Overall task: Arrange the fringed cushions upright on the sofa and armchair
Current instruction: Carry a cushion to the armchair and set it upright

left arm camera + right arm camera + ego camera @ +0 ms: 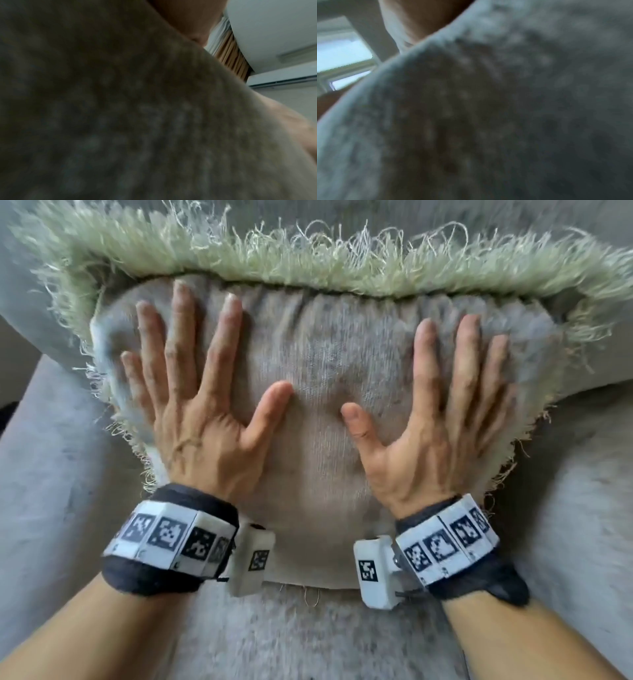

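Note:
A grey-beige cushion (318, 364) with a pale green fringe (308, 261) round its edge leans against the grey backrest and stands on the seat. My left hand (202, 392) lies flat on its left half, fingers spread and straight. My right hand (435, 412) presses flat on its right half in the same way. Both wrist views are filled by the blurred cushion fabric (120, 121) (488, 121), with a bit of thumb (193, 20) (419, 17) at the top.
Grey plush seat (308, 638) spreads below and to both sides of the cushion. The grey backrest (41, 313) rises behind it. A white ceiling and wall unit (281, 79) show in the left wrist view, a bright window (342, 56) in the right wrist view.

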